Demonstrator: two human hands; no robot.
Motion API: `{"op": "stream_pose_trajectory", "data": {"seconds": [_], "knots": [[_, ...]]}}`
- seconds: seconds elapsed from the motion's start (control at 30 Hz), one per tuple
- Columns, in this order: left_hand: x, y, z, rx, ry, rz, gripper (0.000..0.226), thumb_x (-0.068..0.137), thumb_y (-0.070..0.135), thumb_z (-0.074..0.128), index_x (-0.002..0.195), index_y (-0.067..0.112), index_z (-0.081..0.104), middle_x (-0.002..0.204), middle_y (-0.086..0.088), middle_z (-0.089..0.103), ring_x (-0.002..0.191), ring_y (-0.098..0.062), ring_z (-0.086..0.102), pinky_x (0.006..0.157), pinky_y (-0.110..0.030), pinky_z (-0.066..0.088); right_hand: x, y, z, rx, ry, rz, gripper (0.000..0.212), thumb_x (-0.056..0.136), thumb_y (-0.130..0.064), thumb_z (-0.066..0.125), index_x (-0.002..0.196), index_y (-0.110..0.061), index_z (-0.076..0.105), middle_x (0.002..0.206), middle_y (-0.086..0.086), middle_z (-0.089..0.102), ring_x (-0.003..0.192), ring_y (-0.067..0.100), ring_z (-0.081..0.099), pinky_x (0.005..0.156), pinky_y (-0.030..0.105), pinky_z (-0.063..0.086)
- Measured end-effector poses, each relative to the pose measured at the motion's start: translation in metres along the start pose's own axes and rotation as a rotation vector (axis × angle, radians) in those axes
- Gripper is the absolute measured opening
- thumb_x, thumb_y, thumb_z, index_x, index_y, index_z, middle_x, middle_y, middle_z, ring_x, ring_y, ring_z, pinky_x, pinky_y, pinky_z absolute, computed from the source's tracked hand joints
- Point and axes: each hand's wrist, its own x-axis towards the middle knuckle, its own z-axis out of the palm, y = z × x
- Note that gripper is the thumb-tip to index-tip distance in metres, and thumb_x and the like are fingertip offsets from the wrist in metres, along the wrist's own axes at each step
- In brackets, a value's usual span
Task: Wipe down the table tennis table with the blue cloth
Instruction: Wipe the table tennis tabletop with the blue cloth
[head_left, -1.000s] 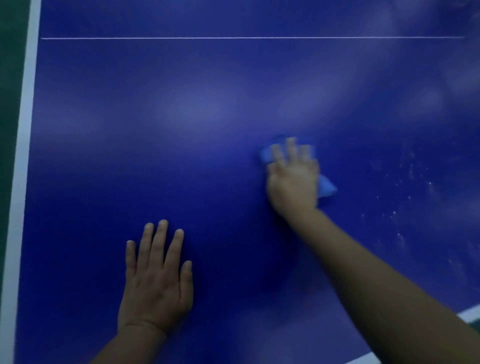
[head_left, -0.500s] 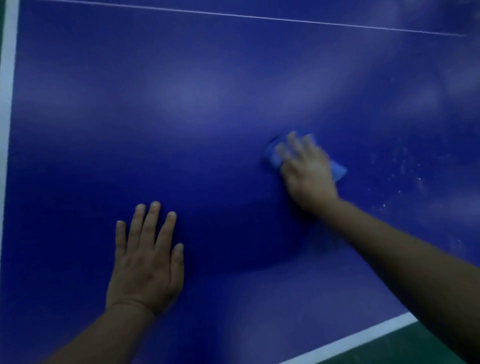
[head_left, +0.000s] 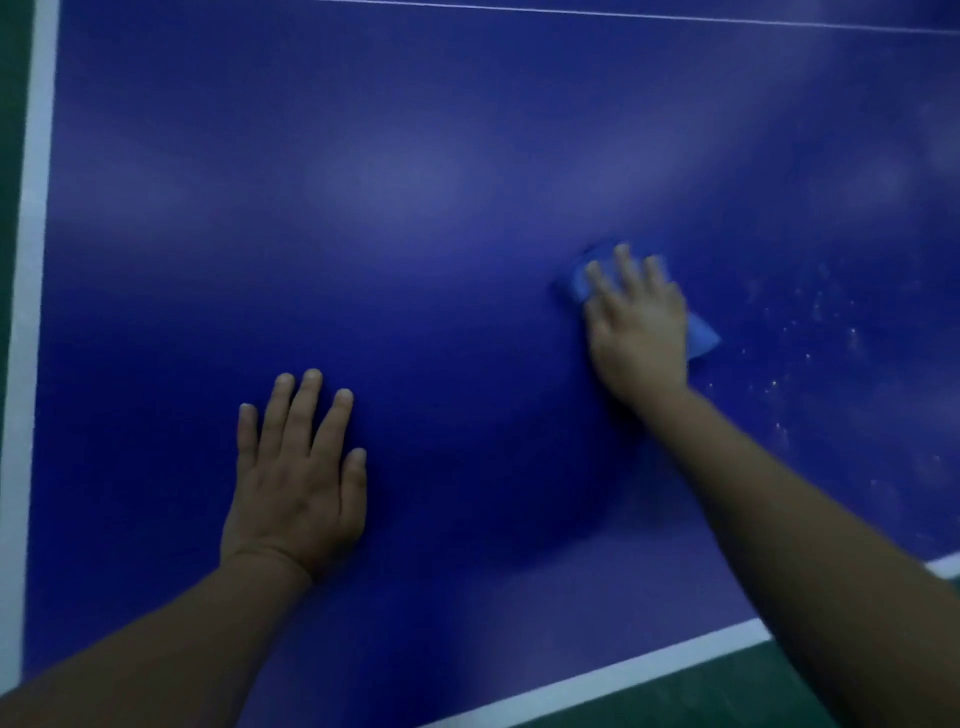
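Half a second on, both hands sit lower in the frame, the white edge line has widened again at far left, and the cloth has slid slightly right across the table. A person leans over the table (head_left: 415, 182), a deep blue surface filling nearly the whole picture, with a thin white line (head_left: 675, 16) crossing the top of the frame.

Right of centre, the right hand (head_left: 636, 332) lies palm down on the cloth (head_left: 701, 338), fingers (head_left: 626, 270) straight and slightly spread, pressing it flat to the surface rather than curling round it. Light blue cloth shows past the fingertips at upper left of the hand and as a corner poking out at its right side; the rest is hidden beneath the palm. The right forearm runs diagonally down to the lower right corner of the frame.

Left of centre and lower, the left hand (head_left: 298, 483) rests flat on bare table, fingers extended and fanned a little, thumb tucked alongside, holding nothing. Its forearm enters from the lower left corner.

Pale specks (head_left: 810, 338) dot the surface right of the cloth. White edge lines (head_left: 36, 260) run down the left side and slant across the lower right, with green floor (head_left: 701, 696) beyond.
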Motion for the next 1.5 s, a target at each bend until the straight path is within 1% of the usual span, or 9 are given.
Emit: {"op": "stream_pose_trajectory", "data": {"seconds": [0.2, 0.3, 0.43, 0.67, 0.77, 0.9, 1.17, 1.43, 1.5], "knots": [[-0.001, 0.0, 0.002, -0.006, 0.007, -0.002, 0.066, 0.095, 0.043, 0.023, 0.149, 0.009, 0.039, 0.162, -0.014, 0.022, 0.152, -0.028, 0.008, 0.122, -0.053, 0.001, -0.149, 0.027, -0.009, 0.005, -0.236, -0.774, 0.051, 0.098, -0.035, 0.045, 0.149, -0.034, 0.039, 0.163, 0.001, 0.027, 0.148, 0.039, 0.026, 0.116, 0.055, 0.024], [-0.002, -0.001, 0.002, -0.003, 0.005, 0.0, 0.065, 0.095, 0.043, 0.023, 0.15, 0.01, 0.038, 0.162, -0.014, 0.021, 0.152, -0.028, 0.007, 0.122, -0.053, 0.001, -0.077, 0.077, -0.015, -0.058, -0.061, -0.267, 0.046, 0.097, -0.026, 0.043, 0.14, -0.015, 0.054, 0.153, 0.02, 0.042, 0.133, 0.051, 0.042, 0.097, 0.064, 0.043], [-0.001, 0.001, 0.0, -0.007, -0.004, -0.01, 0.068, 0.094, 0.044, 0.021, 0.151, 0.011, 0.036, 0.163, -0.013, 0.019, 0.153, -0.026, 0.004, 0.123, -0.05, -0.003, -0.043, 0.066, -0.02, -0.008, -0.02, 0.421, 0.048, 0.105, -0.03, 0.035, 0.152, -0.021, 0.04, 0.164, 0.007, 0.025, 0.148, 0.038, 0.023, 0.114, 0.055, 0.026], [-0.004, 0.001, 0.001, -0.003, 0.01, -0.015, 0.066, 0.095, 0.044, 0.023, 0.151, 0.011, 0.035, 0.163, -0.012, 0.018, 0.153, -0.026, 0.003, 0.123, -0.05, -0.002, -0.188, -0.009, -0.006, 0.056, -0.132, -0.384, 0.045, 0.1, -0.034, 0.039, 0.144, -0.029, 0.047, 0.159, 0.004, 0.037, 0.145, 0.039, 0.032, 0.114, 0.055, 0.027], [-0.004, 0.0, 0.001, 0.004, 0.008, -0.016, 0.067, 0.095, 0.044, 0.022, 0.152, 0.012, 0.033, 0.163, -0.013, 0.018, 0.153, -0.026, 0.002, 0.123, -0.049, -0.004, -0.161, 0.079, -0.02, -0.051, -0.02, 0.119, 0.049, 0.097, -0.026, 0.038, 0.139, -0.012, 0.056, 0.151, 0.021, 0.044, 0.133, 0.052, 0.042, 0.099, 0.064, 0.042], [-0.004, 0.0, 0.002, 0.01, 0.008, -0.015, 0.066, 0.095, 0.044, 0.022, 0.152, 0.012, 0.032, 0.163, -0.012, 0.017, 0.153, -0.026, 0.002, 0.123, -0.048, -0.005, -0.135, 0.106, -0.028, 0.004, 0.035, 0.803, 0.051, 0.104, -0.031, 0.032, 0.153, -0.019, 0.039, 0.164, 0.011, 0.024, 0.146, 0.041, 0.023, 0.114, 0.059, 0.024], [-0.004, 0.001, 0.004, 0.0, 0.025, -0.014, 0.066, 0.095, 0.044, 0.022, 0.151, 0.011, 0.034, 0.163, -0.013, 0.018, 0.153, -0.027, 0.003, 0.123, -0.052, -0.002, -0.244, -0.048, -0.008, 0.078, -0.132, -0.102, 0.047, 0.101, -0.036, 0.039, 0.148, -0.035, 0.041, 0.162, -0.004, 0.029, 0.151, 0.031, 0.021, 0.121, 0.05, 0.016], [-0.004, 0.001, 0.003, 0.012, 0.017, -0.018, 0.065, 0.095, 0.043, 0.022, 0.152, 0.012, 0.031, 0.163, -0.014, 0.016, 0.152, -0.028, 0.002, 0.123, -0.051, -0.003, -0.197, 0.064, -0.027, 0.014, -0.003, 0.836, 0.047, 0.105, -0.029, 0.036, 0.152, -0.021, 0.041, 0.163, 0.007, 0.026, 0.149, 0.037, 0.022, 0.116, 0.058, 0.023], [-0.004, 0.001, 0.003, 0.017, 0.02, -0.016, 0.065, 0.095, 0.043, 0.022, 0.151, 0.011, 0.032, 0.163, -0.014, 0.017, 0.152, -0.029, 0.004, 0.122, -0.052, -0.002, -0.198, 0.02, -0.018, -0.004, 0.028, 0.779, 0.048, 0.102, -0.027, 0.038, 0.15, -0.021, 0.044, 0.162, 0.009, 0.03, 0.147, 0.039, 0.025, 0.115, 0.057, 0.024]]}}
